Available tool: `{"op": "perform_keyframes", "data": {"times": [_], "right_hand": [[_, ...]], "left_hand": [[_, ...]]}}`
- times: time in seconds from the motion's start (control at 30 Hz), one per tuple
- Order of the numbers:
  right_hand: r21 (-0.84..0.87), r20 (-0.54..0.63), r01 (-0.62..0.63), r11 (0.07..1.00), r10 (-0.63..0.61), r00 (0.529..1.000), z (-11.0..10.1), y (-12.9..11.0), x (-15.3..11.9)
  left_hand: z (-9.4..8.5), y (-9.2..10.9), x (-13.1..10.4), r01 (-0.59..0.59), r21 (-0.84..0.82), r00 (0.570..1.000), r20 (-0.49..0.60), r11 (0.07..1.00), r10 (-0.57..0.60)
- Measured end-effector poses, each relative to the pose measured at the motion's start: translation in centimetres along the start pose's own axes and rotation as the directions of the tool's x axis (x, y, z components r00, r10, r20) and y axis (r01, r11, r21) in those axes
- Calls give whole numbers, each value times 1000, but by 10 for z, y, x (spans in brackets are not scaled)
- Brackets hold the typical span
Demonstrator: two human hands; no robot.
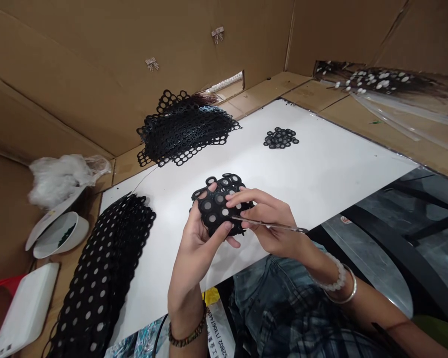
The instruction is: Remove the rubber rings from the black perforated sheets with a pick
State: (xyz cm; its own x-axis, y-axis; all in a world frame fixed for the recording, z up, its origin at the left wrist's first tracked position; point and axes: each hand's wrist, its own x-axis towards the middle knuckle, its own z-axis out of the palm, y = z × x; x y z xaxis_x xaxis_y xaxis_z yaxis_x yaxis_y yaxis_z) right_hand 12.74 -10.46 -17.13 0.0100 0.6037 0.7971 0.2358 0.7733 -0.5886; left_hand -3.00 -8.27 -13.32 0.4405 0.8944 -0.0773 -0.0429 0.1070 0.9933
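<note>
A black piece of joined rings with pale round discs (216,201) is held over the white board, wrapped in the fingers and thumb of my left hand (199,238). Between the fingers of my right hand (271,219) lie thin metal tweezers (271,224). Their tip points left and reaches a pale disc in the front face of the piece. My right fingertips also rest on the piece. Beyond both hands, to the right, sits a small heap of loose black rings with pale centres (281,138).
A stack of black ring mesh (188,129) lies at the back, and a long disc-filled mesh (97,278) at left. A white bowl (61,236), a plastic bag (65,179) and a white box (26,308) stand farther left. Cardboard walls (97,59) enclose the white board (321,174).
</note>
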Motion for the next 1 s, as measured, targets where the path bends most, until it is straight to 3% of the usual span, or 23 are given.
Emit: {"op": "perform_keyframes", "data": {"times": [0.33, 0.5, 0.6, 0.7, 0.87, 1.0], "right_hand": [[-91, 37, 38, 995, -35, 999, -3, -5, 5], [-278, 39, 104, 955, -97, 995, 7, -2, -6], [-472, -22, 166, 866, -200, 980, 20, 2, -14], [-557, -113, 175, 812, -283, 952, 30, 8, -19], [-561, -147, 164, 811, -292, 945, 33, 12, -19], [-446, -170, 177, 878, -277, 946, 25, 2, -20]], "left_hand": [[-1, -1, -2, 16, 0, 1000, -19, 1000, -16], [3, -4, -1, -48, 43, 999, 3, 998, 48], [7, -6, -5, -93, 156, 994, -38, 983, 100], [11, -7, -13, -63, 314, 989, -108, 947, 102], [14, -5, -20, -7, 352, 994, -100, 936, 45], [15, -2, -18, -20, 287, 998, -48, 958, 35]]}}
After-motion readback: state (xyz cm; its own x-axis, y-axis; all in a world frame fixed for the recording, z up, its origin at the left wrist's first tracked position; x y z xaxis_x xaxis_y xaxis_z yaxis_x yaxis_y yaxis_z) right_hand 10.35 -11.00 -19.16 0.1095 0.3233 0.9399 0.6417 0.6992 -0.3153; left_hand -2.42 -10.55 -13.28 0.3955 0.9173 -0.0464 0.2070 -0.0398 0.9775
